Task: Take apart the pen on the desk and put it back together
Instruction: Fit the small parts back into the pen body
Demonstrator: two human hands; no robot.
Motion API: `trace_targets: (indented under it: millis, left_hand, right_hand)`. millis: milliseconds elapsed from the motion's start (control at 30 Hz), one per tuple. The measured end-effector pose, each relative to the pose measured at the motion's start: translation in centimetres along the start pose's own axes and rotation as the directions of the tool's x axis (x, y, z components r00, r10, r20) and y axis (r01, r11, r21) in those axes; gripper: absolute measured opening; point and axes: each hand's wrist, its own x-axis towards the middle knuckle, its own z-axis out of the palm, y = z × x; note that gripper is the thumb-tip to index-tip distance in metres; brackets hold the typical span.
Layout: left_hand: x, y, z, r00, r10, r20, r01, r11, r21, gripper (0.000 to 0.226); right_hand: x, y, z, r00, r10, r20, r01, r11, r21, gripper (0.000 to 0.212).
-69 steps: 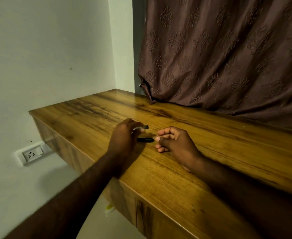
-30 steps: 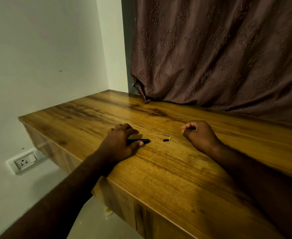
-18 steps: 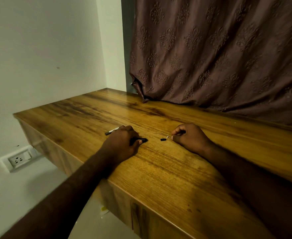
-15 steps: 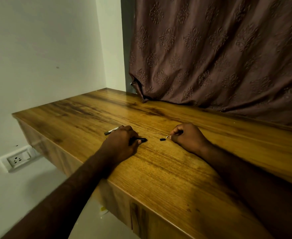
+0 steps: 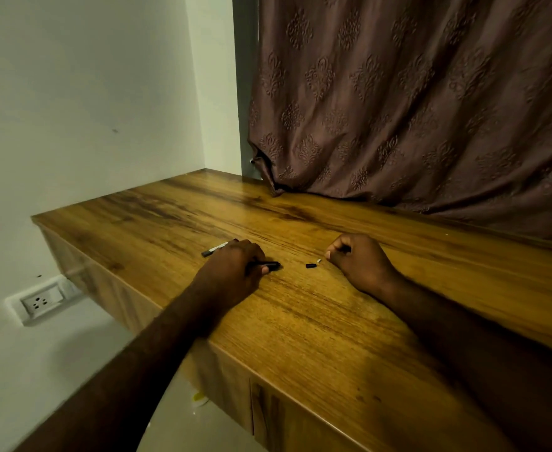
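Note:
The pen lies in pieces on the wooden desk [image 5: 333, 321]. My left hand [image 5: 232, 272] rests on the desk, fingers closed over a black pen barrel [image 5: 270, 265] whose end pokes out to the right under my thumb. A thin white-and-black piece [image 5: 214, 249] sticks out to the left from behind that hand. A small black piece [image 5: 310, 265] and a tiny white piece [image 5: 318, 261] lie loose between the hands. My right hand [image 5: 361, 261] is curled in a loose fist, fingertips just right of the white piece and apart from it.
A brown patterned curtain [image 5: 415, 109] hangs down onto the back of the desk. A white wall stands at the left, with a socket [image 5: 39, 301] below desk level. The desk's front edge runs diagonally just under my forearms.
The small black and white pieces were set down between the hands. My right hand reached to them and has now drawn back slightly. My left hand settled on the black barrel.

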Motion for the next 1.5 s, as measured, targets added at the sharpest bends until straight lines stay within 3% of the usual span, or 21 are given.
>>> trace_targets:
  millis: [167,433,1500]
  left_hand:
    - [-0.4,-0.4,0.0,0.998,0.004,-0.063,-0.006,1.000,-0.027,0.014]
    - [-0.6,-0.6,-0.2,0.992,0.017,-0.125,-0.025,0.998,-0.064,0.013]
    - [-0.6,-0.6,-0.1,0.987,0.089,-0.130,-0.101,0.991,-0.087,0.013]
  right_hand:
    - [-1.0,-0.6,-0.2,0.998,-0.060,-0.021,0.061,0.997,0.046,0.010]
    - [-3.0,-2.3,0.4,0.968,-0.241,0.063,0.243,0.970,-0.018,0.008]
    - [-2.9,-2.3,0.3,0.972,-0.235,0.025,0.236,0.968,-0.089,0.007]
